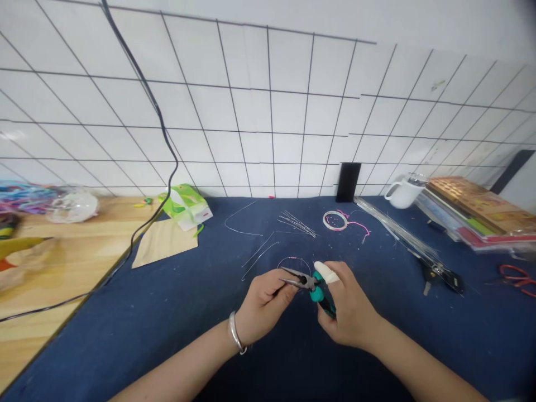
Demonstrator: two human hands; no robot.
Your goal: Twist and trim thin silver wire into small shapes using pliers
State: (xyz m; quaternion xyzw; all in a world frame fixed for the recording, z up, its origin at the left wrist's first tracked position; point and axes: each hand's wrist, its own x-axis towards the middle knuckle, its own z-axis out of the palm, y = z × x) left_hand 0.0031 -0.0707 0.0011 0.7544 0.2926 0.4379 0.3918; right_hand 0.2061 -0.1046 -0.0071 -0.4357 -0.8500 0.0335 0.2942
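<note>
Pinching a thin silvery wire loop [293,258]: left hand [268,304]. Right hand's [349,307] wrapped round teal-handled grey pliers [310,282]. Loop's probably light, springy; grip near ends.

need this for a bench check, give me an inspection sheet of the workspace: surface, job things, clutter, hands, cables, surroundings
Surface: blue worktop with small bits scattered on it; wooden top at the left.
Job things: pliers, jaws apart, at a pink-beaded wire loop.
Clutter: loose wires, wire bundle, keys, scissors, books, mug, green packet.
Hands: left pinches the wire loop; right grips the pliers, white cover on one finger.
Cables: black cable hangs at the left and runs across the wooden top.
Surroundings: white wall with dark grid lines.
</note>
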